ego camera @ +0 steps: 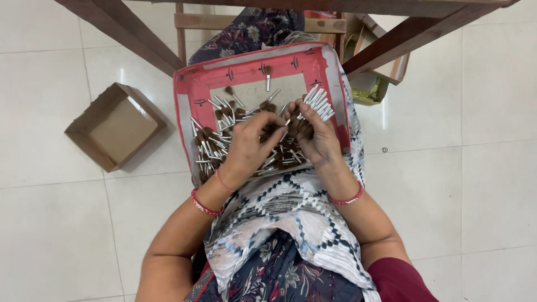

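So the right hand (320, 137) had its fingers closed around a fanned bunch of silver-shanked bits (318, 103) near the red tray's (187, 95) right edge, while the left hand (249, 146) pinched into the loose pile (215, 142) mid-tray. An open cardboard box (114, 126) sat on the floor.

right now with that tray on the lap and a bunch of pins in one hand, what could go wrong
1. The right hand holds a fanned bundle of metal-shanked pieces near the tray's edge; a loose grip could scatter them past the rim.
2. The red tray rests on the patterned cloth over the lap, so a leg shift may tip the loose pile onto the tiled floor.
3. The left hand digs among thin shanks, which might poke fingers.
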